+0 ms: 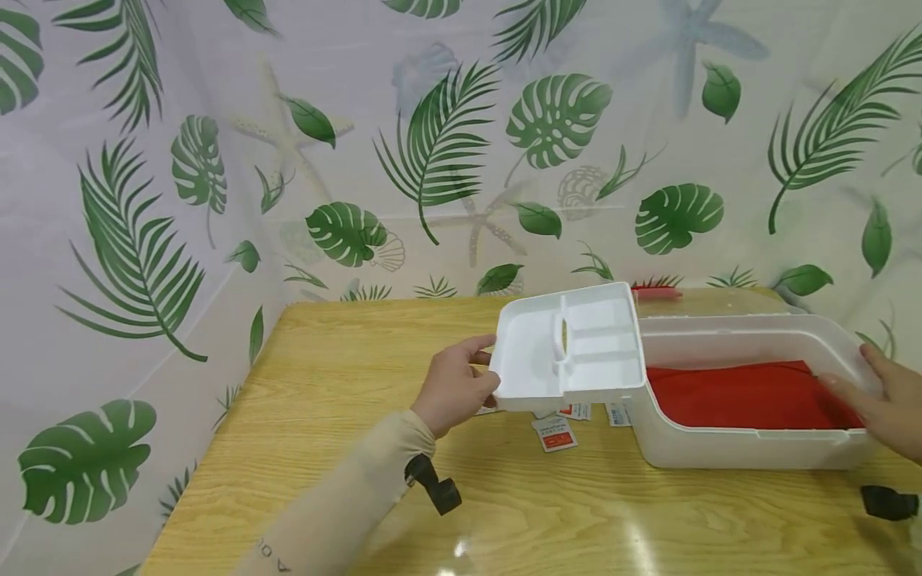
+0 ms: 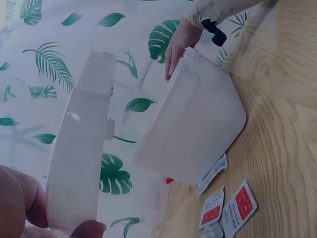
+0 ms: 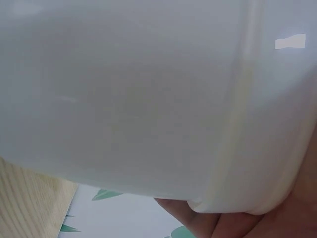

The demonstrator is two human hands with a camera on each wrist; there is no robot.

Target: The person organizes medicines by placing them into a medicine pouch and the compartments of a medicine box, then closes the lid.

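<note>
The left hand pinches the divided tray by its edge, left of the box, probably leaving its compartments unobstructed. The right hand grips the box's right end, seemingly to steady it. Red cloth lies inside the box; packets rest on the surface left of it.

The head view is bright and evenly lit, with white glare on the near table and the right hand slightly blurred. The left wrist view is hazier (a small highlight gleams on the tray). The right wrist view is dim, the box soft, with one hard reflection upper right.
</note>
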